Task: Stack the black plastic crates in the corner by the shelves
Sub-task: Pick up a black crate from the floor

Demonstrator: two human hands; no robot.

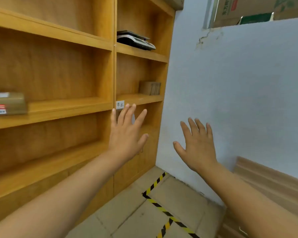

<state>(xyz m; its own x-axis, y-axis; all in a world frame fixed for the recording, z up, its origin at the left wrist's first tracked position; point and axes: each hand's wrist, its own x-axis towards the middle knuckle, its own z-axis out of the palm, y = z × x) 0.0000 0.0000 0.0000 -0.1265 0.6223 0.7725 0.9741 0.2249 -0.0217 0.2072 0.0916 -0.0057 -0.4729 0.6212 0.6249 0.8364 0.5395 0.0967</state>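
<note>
No black plastic crate shows in the head view. My left hand (127, 133) is raised in front of the wooden shelves (58, 107), fingers spread, holding nothing. My right hand (197, 145) is held up before the pale wall (239, 100), fingers apart and empty. Both forearms reach forward from the bottom of the view. The corner where the shelves meet the wall lies just beyond and between the hands, with bare tiled floor (170, 194) below it.
Yellow-black tape (155, 203) marks the floor near the corner. A weighing scale (136, 40) and a small cardboard box (150, 88) sit on the right-hand shelves. A taped parcel (6, 103) rests at the left. Light wooden boards (268, 182) lean against the wall at right.
</note>
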